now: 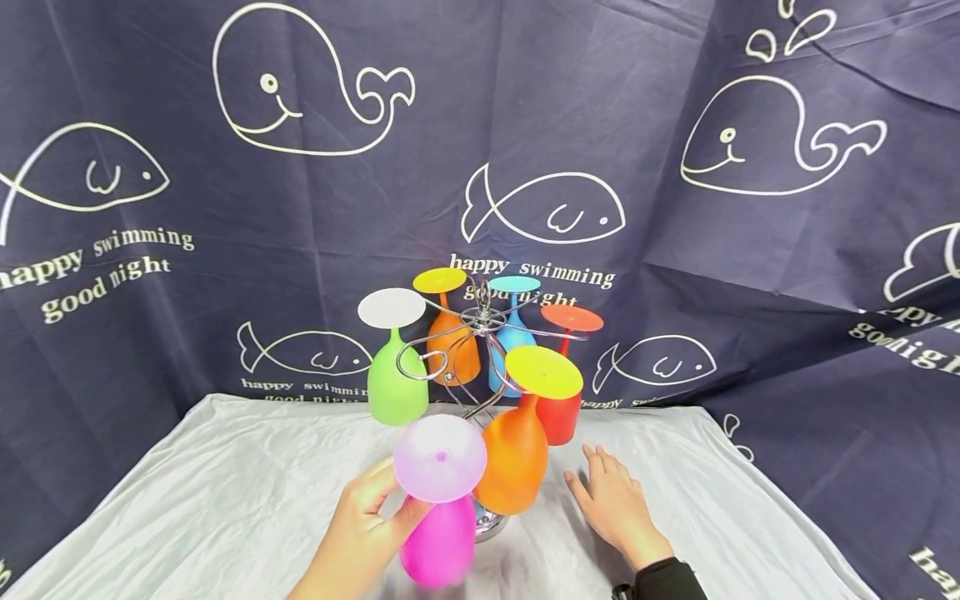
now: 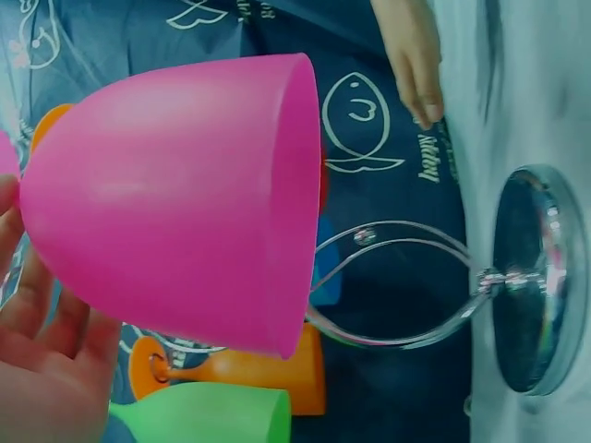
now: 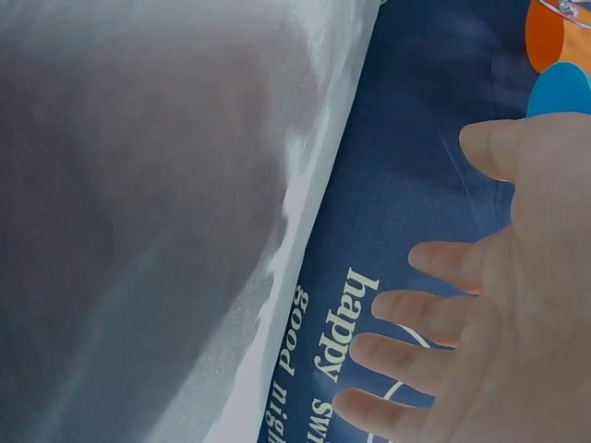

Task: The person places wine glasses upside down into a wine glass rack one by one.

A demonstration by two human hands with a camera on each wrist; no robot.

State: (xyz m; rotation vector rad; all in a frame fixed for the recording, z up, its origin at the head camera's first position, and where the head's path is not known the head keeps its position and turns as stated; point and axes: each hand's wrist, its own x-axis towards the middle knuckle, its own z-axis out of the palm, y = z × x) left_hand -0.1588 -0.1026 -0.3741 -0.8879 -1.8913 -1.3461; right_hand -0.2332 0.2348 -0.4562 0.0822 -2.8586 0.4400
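My left hand pinches the stem of a magenta plastic wine glass, which hangs upside down with its pale foot uppermost. In the left wrist view, the magenta bowl hides much of the rack. Whether its foot touches a rack arm cannot be made out. Behind it stands a chrome glass rack, from which hang other upturned glasses: green, two orange, with one orange glass at the front, blue and red. My right hand, fingers extended, holds nothing beside the rack.
A white cloth covers the table. The rack's round chrome base stands on it, beneath the glasses. Behind the table hangs a dark blue curtain printed with white whales, fish and lettering.
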